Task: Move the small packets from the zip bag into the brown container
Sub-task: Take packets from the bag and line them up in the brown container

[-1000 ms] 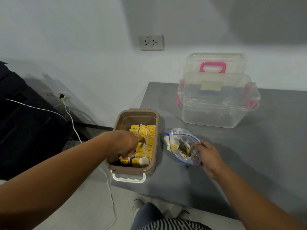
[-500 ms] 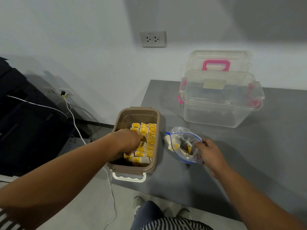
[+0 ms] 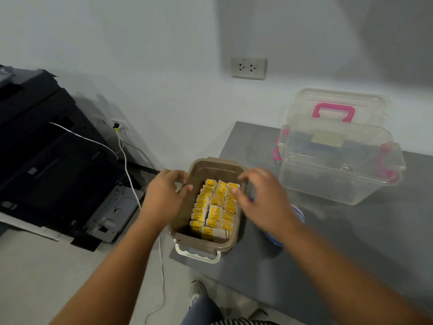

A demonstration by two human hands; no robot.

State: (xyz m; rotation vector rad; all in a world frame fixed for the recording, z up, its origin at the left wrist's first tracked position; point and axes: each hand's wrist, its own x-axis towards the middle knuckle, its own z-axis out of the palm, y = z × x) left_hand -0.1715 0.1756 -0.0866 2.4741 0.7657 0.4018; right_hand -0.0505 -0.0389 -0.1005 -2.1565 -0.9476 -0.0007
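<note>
Three rows of small yellow-and-white paper packets (image 3: 215, 205) stand on edge in the brown rectangular plastic container (image 3: 212, 246). They fill most of it, and a strip at the far end is bare, so there is room for more. The container sits at the left edge of the grey worktop (image 3: 351, 242), its white latch hanging past the near edge. The clear zip bag with a blue seal (image 3: 300, 215) lies just right of it, mostly hidden under the right wrist, so its contents cannot be seen.

The left hand (image 3: 162, 198) is at the container's left wall, fingers bent over the rim. Blur leaves it unclear whether it grips or only touches. The right hand (image 3: 264, 200) hovers over the right rim, fingers spread and loose, holding nothing.

The packets look light, flat and easily creased. A pinch on the top edges of a few at once should serve. The bag is limp and will likely want steadying at its mouth.

Towards the far right corner stands a clear plastic storage box with pink latches (image 3: 339, 179), its contents indistinct, with a clear lid with a pink handle (image 3: 337, 102) propped behind it.
</note>
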